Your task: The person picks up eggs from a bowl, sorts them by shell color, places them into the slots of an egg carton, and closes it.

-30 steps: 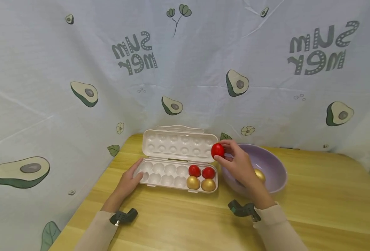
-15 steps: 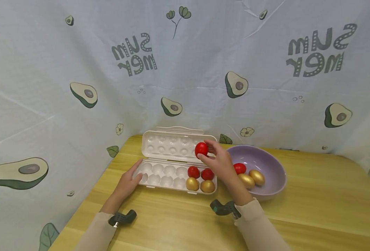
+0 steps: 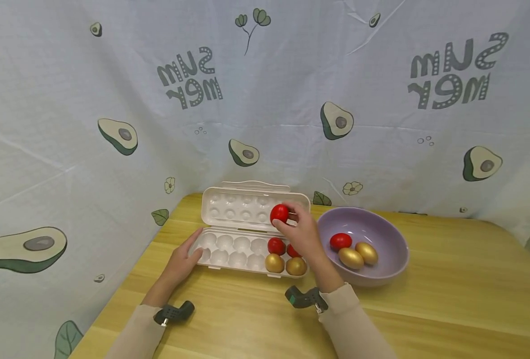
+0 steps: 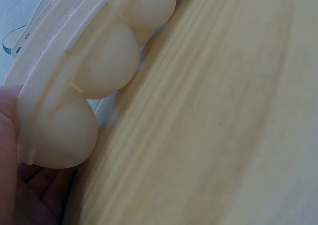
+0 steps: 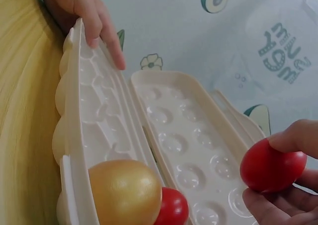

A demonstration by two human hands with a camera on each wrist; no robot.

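My right hand (image 3: 304, 233) pinches a red egg (image 3: 279, 213) between thumb and fingers, in the air over the hinge side of the open egg box (image 3: 229, 264). In the right wrist view the same red egg (image 5: 273, 166) is apart from the box. At the box's left end my left hand (image 3: 180, 264) grips the rim, thumb on top; the left wrist view shows fingers (image 4: 42, 190) curled beneath the cups. Two gold eggs (image 3: 274, 263) sit in the right end's front cups, and two red eggs (image 3: 276, 246) behind them, one partly hidden by my right hand.
A purple bowl (image 3: 393, 234) stands right of the box, holding a red egg (image 3: 340, 241) and two gold eggs (image 3: 366, 253). The lid (image 3: 238, 204) leans open towards the printed curtain (image 3: 287, 89) behind the wooden table (image 3: 462, 279).
My right hand has carried the red egg leftwards from beside the bowl to above the box, uncovering the eggs in the bowl. My left hand has stayed on the box.
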